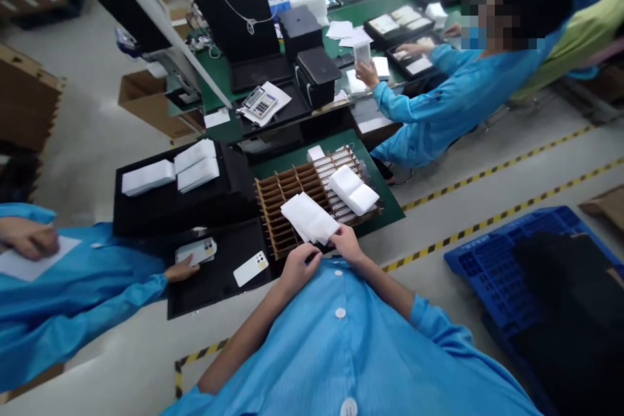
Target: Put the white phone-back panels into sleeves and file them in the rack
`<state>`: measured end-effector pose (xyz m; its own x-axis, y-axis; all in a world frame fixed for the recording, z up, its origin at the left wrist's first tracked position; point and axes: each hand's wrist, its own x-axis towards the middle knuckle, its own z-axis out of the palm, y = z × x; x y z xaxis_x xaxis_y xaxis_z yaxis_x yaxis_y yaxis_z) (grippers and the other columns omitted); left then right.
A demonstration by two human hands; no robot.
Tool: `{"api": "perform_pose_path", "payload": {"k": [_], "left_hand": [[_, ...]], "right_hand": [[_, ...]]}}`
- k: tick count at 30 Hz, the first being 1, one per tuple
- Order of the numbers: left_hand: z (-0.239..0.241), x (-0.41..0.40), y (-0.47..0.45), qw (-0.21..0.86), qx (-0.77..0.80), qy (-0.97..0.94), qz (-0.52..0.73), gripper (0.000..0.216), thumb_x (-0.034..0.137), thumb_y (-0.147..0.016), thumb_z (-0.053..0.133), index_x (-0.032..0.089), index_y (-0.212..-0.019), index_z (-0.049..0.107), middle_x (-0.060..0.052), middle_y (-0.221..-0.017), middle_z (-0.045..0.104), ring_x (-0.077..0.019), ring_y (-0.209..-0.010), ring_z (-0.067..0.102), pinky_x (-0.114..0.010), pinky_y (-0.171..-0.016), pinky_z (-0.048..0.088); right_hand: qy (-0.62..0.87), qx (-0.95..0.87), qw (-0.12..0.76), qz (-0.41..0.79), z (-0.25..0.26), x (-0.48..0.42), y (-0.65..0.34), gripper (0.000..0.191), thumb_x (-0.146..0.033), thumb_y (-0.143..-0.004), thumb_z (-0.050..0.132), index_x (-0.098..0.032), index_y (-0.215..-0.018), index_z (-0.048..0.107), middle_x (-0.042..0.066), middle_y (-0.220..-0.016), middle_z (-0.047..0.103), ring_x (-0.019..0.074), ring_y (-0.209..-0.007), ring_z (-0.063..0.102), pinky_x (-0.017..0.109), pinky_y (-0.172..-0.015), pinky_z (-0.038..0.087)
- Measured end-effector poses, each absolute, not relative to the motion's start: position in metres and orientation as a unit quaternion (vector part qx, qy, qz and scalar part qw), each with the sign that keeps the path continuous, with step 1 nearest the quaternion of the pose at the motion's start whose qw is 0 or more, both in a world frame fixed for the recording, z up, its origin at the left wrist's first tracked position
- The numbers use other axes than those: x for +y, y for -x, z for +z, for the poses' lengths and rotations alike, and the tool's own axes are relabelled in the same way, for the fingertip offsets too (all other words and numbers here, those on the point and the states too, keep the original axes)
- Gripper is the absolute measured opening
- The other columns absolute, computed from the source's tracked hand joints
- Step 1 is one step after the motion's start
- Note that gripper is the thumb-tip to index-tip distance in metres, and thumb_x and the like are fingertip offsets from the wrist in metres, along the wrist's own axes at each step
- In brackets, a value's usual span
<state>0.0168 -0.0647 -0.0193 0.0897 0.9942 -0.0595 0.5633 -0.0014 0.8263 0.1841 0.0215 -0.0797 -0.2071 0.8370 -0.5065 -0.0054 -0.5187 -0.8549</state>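
White sheets (309, 218): plain, oblong, at least 2 layers, edges offset, lying above the brown divider tray (296, 177). Right hand (348, 244): fingers closed on their near corner. Left hand (297, 268): curled just beside; cannot tell whether it grips.

The fingers of the right hand (348, 244) pinch the near right corner of some white sheets (309, 218) over a brown divider crate (285, 185); the left hand (298, 268) is at their near edge, its grip unclear. A white stack (353, 190) rests on the crate's right side, on a green tabletop (390, 208). To the left, a co-worker's hand (182, 270) touches a phone (197, 251) over a black tray (214, 279).
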Motion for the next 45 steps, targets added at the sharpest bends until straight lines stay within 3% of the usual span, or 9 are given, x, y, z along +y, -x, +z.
{"api": "perform_pose_path", "payload": {"k": [6, 10, 14, 16, 18, 20, 24, 33, 45], "left_hand": [[-0.033, -0.073, 0.004, 0.368, 0.628, -0.605, 0.322, 0.019, 0.031, -0.097, 0.061, 0.02, -0.088, 0.074, -0.004, -0.085, 0.075, -0.0191, -0.08, 0.069, -0.031, -0.077, 0.052], [-0.044, -0.074, 0.014, 0.372, 0.638, -0.582, 0.341, 0.023, 0.036, -0.098, 0.061, 0.021, -0.087, 0.074, -0.003, -0.084, 0.075, -0.0197, -0.079, 0.069, -0.032, -0.076, 0.053], [-0.048, -0.073, 0.018, 0.38, 0.634, -0.574, 0.351, 0.024, 0.039, -0.098, 0.061, 0.022, -0.088, 0.075, -0.003, -0.086, 0.076, -0.021, -0.082, 0.07, -0.033, -0.079, 0.053], [-0.049, -0.072, 0.019, 0.386, 0.627, -0.581, 0.346, 0.024, 0.039, -0.098, 0.061, 0.022, -0.088, 0.074, -0.004, -0.087, 0.076, -0.0214, -0.083, 0.07, -0.033, -0.08, 0.053], [-0.049, -0.069, 0.021, 0.389, 0.617, -0.595, 0.338, 0.025, 0.038, -0.099, 0.06, 0.022, -0.087, 0.074, -0.004, -0.087, 0.076, -0.0214, -0.083, 0.071, -0.033, -0.08, 0.054], [-0.051, -0.067, 0.024, 0.387, 0.607, -0.611, 0.33, 0.025, 0.038, -0.099, 0.059, 0.022, -0.087, 0.075, -0.005, -0.088, 0.076, -0.0214, -0.083, 0.071, -0.033, -0.079, 0.054], [-0.055, -0.066, 0.027, 0.383, 0.591, -0.631, 0.326, 0.026, 0.036, -0.1, 0.057, 0.022, -0.088, 0.075, -0.006, -0.089, 0.077, -0.0215, -0.084, 0.071, -0.033, -0.08, 0.054], [-0.051, -0.069, 0.024, 0.373, 0.605, -0.619, 0.335, 0.024, 0.032, -0.097, 0.058, 0.02, -0.085, 0.075, -0.008, -0.088, 0.078, -0.0232, -0.083, 0.072, -0.033, -0.078, 0.053], [-0.058, -0.074, 0.014, 0.372, 0.628, -0.608, 0.313, 0.015, 0.025, -0.093, 0.063, 0.018, -0.09, 0.077, -0.008, -0.091, 0.077, -0.0221, -0.087, 0.069, -0.032, -0.081, 0.049]], "right_hand": [[0.522, -0.394, 0.245, 0.716, -0.088, 0.025, -0.157, 0.025, -0.03, -0.073, 0.08, -0.016, -0.092, 0.074, 0.003, -0.074, 0.078, 0.0196, -0.064, 0.076, 0.025, -0.056, 0.06], [0.573, -0.494, 0.224, 0.614, -0.084, 0.032, -0.204, 0.036, -0.038, -0.082, 0.076, -0.016, -0.11, 0.077, 0.004, -0.078, 0.078, 0.022, -0.066, 0.076, 0.031, -0.061, 0.062], [0.631, -0.65, 0.297, 0.3, -0.068, 0.073, -0.254, 0.035, -0.04, -0.093, 0.066, -0.016, -0.116, 0.077, 0.016, -0.116, 0.078, 0.0312, -0.111, 0.073, 0.048, -0.105, 0.057], [0.621, -0.714, 0.265, 0.187, -0.065, 0.098, -0.267, 0.044, -0.041, -0.091, 0.071, -0.014, -0.126, 0.074, 0.022, -0.145, 0.065, 0.0369, -0.14, 0.056, 0.052, -0.119, 0.044], [0.619, -0.749, 0.186, 0.142, -0.067, 0.116, -0.27, 0.066, -0.045, -0.083, 0.081, -0.013, -0.14, 0.067, 0.025, -0.159, 0.053, 0.0417, -0.151, 0.043, 0.056, -0.123, 0.038], [0.631, -0.755, 0.112, 0.138, -0.07, 0.127, -0.268, 0.085, -0.048, -0.08, 0.085, -0.016, -0.152, 0.056, 0.025, -0.158, 0.053, 0.0437, -0.151, 0.042, 0.061, -0.122, 0.037], [0.648, -0.742, 0.061, 0.158, -0.071, 0.131, -0.262, 0.088, -0.044, -0.085, 0.081, -0.025, -0.162, 0.043, 0.017, -0.149, 0.063, 0.04, -0.144, 0.051, 0.065, -0.121, 0.034], [0.654, -0.736, 0.1, 0.145, -0.069, 0.12, -0.261, 0.088, -0.042, -0.087, 0.077, -0.023, -0.164, 0.041, 0.02, -0.153, 0.06, 0.0401, -0.149, 0.047, 0.071, -0.123, 0.026], [0.638, -0.743, 0.125, 0.159, -0.083, 0.121, -0.268, 0.078, -0.053, -0.089, 0.065, -0.02, -0.158, 0.051, 0.017, -0.148, 0.065, 0.038, -0.14, 0.057, 0.059, -0.117, 0.039]]}}
